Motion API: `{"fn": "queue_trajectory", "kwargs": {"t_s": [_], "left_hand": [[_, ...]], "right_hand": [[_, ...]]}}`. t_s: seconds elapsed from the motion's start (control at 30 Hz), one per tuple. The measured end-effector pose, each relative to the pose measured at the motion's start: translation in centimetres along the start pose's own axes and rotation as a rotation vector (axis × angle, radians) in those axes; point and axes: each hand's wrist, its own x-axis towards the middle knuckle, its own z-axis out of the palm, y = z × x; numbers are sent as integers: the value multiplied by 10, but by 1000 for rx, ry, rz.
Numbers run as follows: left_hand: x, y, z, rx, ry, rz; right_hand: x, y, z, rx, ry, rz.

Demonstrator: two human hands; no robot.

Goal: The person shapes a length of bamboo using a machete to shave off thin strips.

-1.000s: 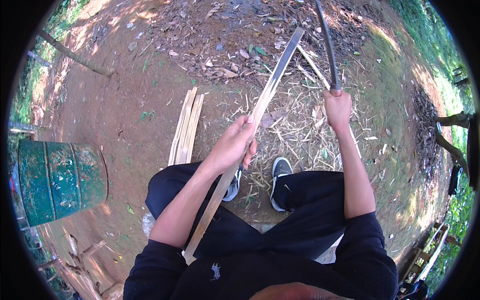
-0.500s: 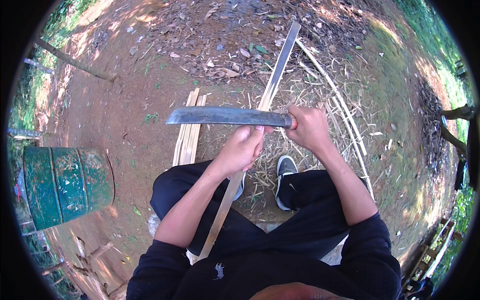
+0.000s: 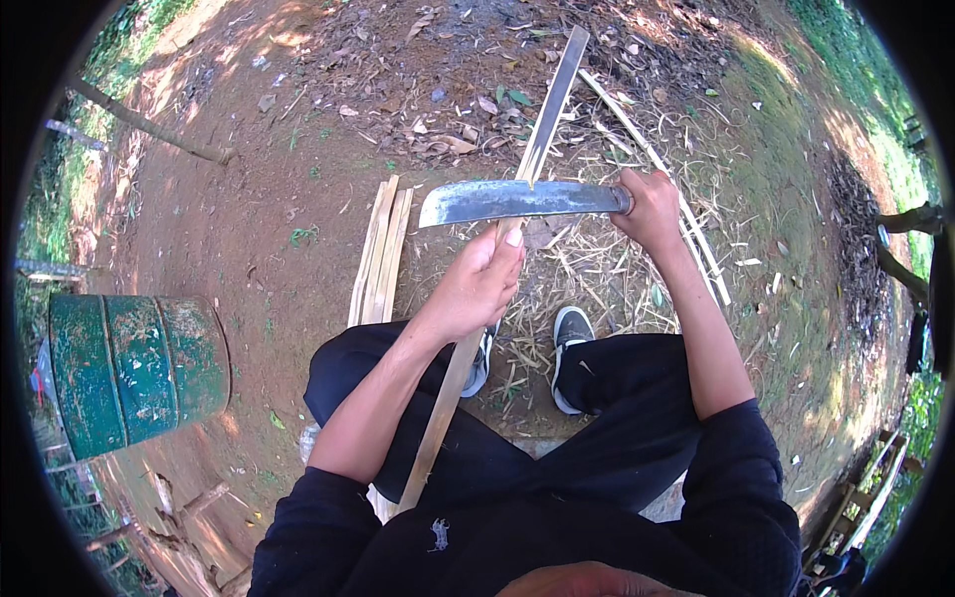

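Left hand, fingers closed around one long wooden strip, which slants from the near lap to the far middle; right hand, clenched on the handle of one machete, blade lying across the strip just beyond the left hand. Outdoor earth ground: pale shavings mid-right, loose strips left, worn green drum farther left.

Dark shirt — pale chest emblem, dark trousers, grey white-soled shoes
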Motion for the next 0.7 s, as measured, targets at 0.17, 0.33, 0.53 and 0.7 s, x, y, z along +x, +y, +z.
{"fn": "queue_trajectory", "kwargs": {"t_s": [0.17, 0.33, 0.53, 0.7], "left_hand": [[-1, -9, 2, -52, 2, -27], [-16, -11, 3, -18, -110, -114], [-15, -16, 16, -56, -254, -97], [0, -6, -11, -131, -136, -30]], "right_hand": [[-7, -30, 17, 45, -31, -24], [8, -9, 5, 73, 103, -200], [-14, 105, -10, 29, 136, 969], [1, 63, -29, 534, 262, 1111]]}}
